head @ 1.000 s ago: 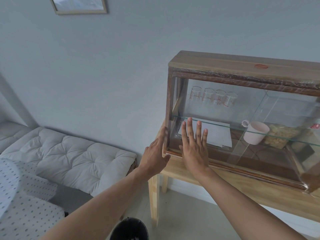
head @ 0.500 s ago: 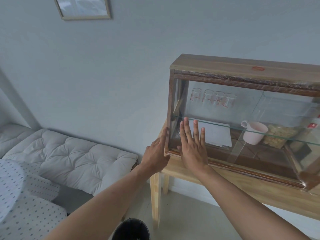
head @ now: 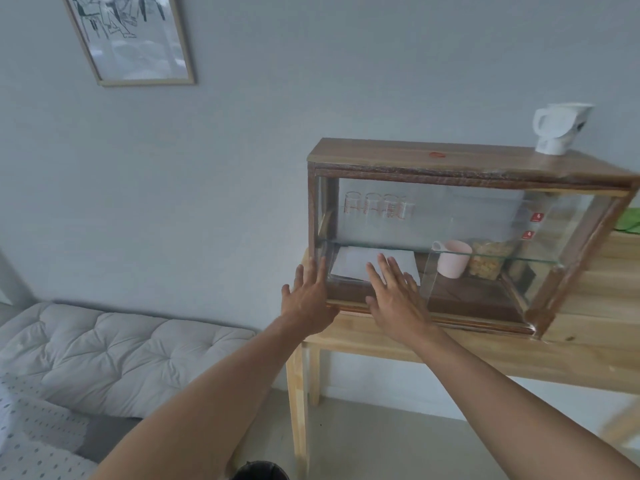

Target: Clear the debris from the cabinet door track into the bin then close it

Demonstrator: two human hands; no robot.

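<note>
A wooden cabinet [head: 429, 157] with sliding glass doors stands on a light wood table [head: 588, 344]. My right hand [head: 394, 296] lies flat, fingers spread, against the glass door [head: 381, 216] at the cabinet's lower left. My left hand [head: 310, 299] is open beside it, fingers up along the cabinet's left front post. The bottom door track [head: 478, 322] runs along the front edge; I cannot make out debris in it. The rim of a black bin [head: 259, 471] shows at the bottom edge, below my arms.
Inside the cabinet are measuring glasses [head: 379, 206], a white paper [head: 356, 261], a pink cup [head: 453, 256] and a jar of snacks [head: 488, 259]. A white jug [head: 561, 128] stands on top. A cushioned bench [head: 114, 351] is at the left, a framed picture [head: 131, 36] above.
My view has tilted up and pulled back, showing more of the cabinet. My hands have slid lower on the cabinet's left end; my left hand's fingers now spread upward.
</note>
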